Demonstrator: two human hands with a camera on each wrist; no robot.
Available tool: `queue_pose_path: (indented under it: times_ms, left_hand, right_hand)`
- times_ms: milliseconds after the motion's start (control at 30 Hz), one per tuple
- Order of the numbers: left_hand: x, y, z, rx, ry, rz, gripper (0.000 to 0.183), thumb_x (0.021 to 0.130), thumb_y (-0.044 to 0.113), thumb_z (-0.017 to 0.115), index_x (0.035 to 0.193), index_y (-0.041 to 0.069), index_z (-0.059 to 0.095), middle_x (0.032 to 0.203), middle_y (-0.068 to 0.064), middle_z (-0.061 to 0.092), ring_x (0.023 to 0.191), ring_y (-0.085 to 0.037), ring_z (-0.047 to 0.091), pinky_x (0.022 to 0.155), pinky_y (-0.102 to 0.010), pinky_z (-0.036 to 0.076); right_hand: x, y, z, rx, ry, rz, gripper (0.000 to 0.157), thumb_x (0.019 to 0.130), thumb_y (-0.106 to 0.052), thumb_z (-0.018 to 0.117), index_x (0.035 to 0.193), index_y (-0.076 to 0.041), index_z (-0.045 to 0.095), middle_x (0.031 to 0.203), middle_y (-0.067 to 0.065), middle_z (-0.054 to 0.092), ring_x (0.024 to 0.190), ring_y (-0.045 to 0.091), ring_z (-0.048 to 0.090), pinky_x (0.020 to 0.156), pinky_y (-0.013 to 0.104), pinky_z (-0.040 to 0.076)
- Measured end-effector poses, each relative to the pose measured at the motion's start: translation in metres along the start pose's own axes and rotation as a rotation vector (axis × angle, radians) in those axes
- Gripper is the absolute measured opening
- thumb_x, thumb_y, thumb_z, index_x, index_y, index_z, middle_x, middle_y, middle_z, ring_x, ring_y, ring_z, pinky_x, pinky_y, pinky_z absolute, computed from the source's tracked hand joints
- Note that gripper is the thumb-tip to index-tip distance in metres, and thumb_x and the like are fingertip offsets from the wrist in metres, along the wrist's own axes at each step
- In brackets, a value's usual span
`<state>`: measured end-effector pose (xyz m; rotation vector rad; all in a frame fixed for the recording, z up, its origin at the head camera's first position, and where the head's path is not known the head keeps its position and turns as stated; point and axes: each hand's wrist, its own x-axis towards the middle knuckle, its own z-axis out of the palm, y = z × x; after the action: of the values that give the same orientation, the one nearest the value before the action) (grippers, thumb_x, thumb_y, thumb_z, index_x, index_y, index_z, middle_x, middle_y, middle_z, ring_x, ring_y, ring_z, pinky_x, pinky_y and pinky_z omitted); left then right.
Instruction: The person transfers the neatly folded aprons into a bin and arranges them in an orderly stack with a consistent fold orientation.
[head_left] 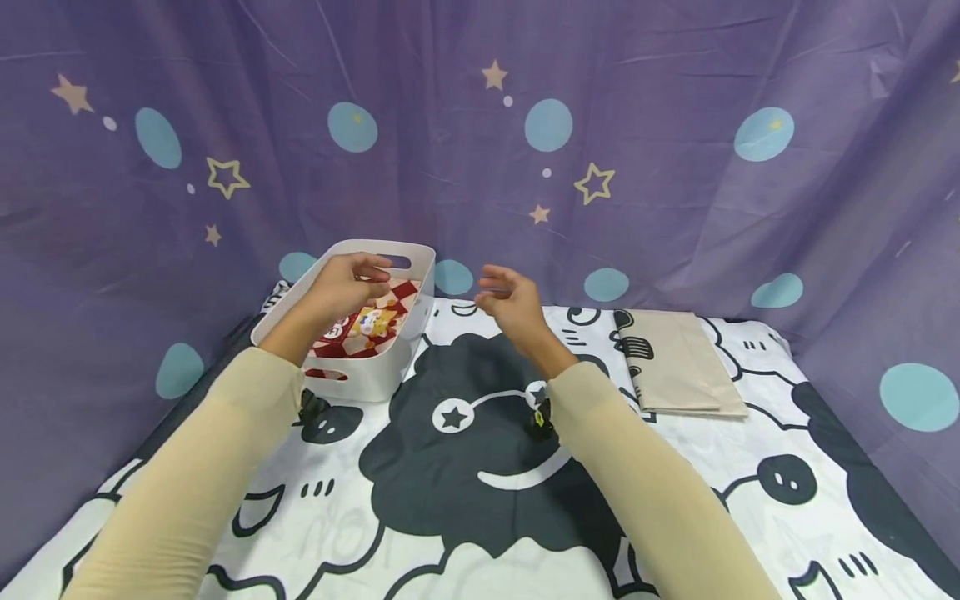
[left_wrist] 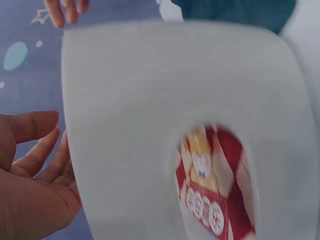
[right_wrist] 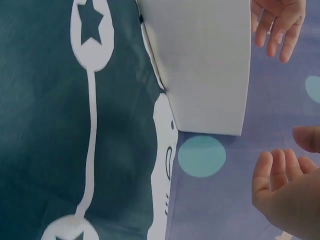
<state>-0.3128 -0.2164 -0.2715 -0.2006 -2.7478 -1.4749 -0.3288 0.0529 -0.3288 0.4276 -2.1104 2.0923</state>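
Note:
A white plastic basket (head_left: 378, 379) with oval handle slots stands at the back left in the head view. Inside lies a red-and-cream checked packet (head_left: 375, 323) with a yellow cartoon figure, partly seen through a slot in the left wrist view. My left hand (head_left: 347, 283) hovers over the basket, fingers loosely bent and holding nothing. In the left wrist view the basket wall (left_wrist: 125, 100) partly covers its fingers. To the right of the basket, my right hand (head_left: 513, 307) is raised in the air, its fingers (right_wrist: 278, 170) loosely bent with nothing between them.
A folded beige cloth or paper piece (head_left: 682, 367) with dark prints lies at the right of the bed-like surface. A small dark object with yellow (head_left: 542, 418) shows beside the right sleeve. Behind everything hangs a purple curtain (head_left: 465, 208). A black-and-white cartoon sheet (head_left: 465, 433) covers the surface.

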Motion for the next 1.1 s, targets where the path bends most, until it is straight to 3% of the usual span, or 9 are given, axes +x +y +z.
queue_pose_path:
  times_ms: [100,333,567,1100]
  left_hand:
    - [0.001,0.005,0.008,-0.037,-0.009,0.001,0.045,0.099,0.003,0.063,0.143,0.003,0.055,0.135,-0.021,0.060,0.119,-0.035,0.061,0.096,-0.041,0.056]
    - [0.006,0.010,0.027,-0.092,-0.015,0.031,0.044,0.099,0.003,0.064,0.142,0.002,0.056,0.134,-0.024,0.061,0.115,-0.034,0.064,0.081,-0.027,0.059]
    - [0.010,0.014,0.043,-0.129,-0.024,0.017,0.043,0.098,0.002,0.064,0.141,0.003,0.057,0.134,-0.021,0.061,0.118,-0.031,0.061,0.093,-0.039,0.056]
    - [0.019,0.025,0.077,-0.185,-0.061,0.058,0.039,0.098,0.002,0.064,0.136,0.001,0.059,0.128,-0.021,0.063,0.113,-0.033,0.064,0.091,-0.044,0.058]
  right_hand:
    - [-0.001,0.001,-0.010,-0.010,0.004,-0.005,0.049,0.091,0.010,0.066,0.139,0.000,0.060,0.126,0.022,0.066,0.107,0.033,0.066,0.084,0.031,0.058]
    - [-0.006,0.002,-0.039,-0.040,0.047,-0.009,0.049,0.092,0.010,0.066,0.140,0.001,0.059,0.127,0.022,0.065,0.104,0.026,0.066,0.081,0.027,0.058]
    - [-0.008,0.003,-0.074,-0.064,0.106,0.001,0.049,0.094,0.010,0.064,0.141,0.000,0.057,0.128,0.020,0.063,0.096,0.014,0.066,0.081,0.025,0.057]
    - [-0.018,0.004,-0.149,-0.139,0.211,0.004,0.046,0.097,0.006,0.063,0.142,0.001,0.057,0.126,0.019,0.063,0.095,0.008,0.066,0.080,0.017,0.056]
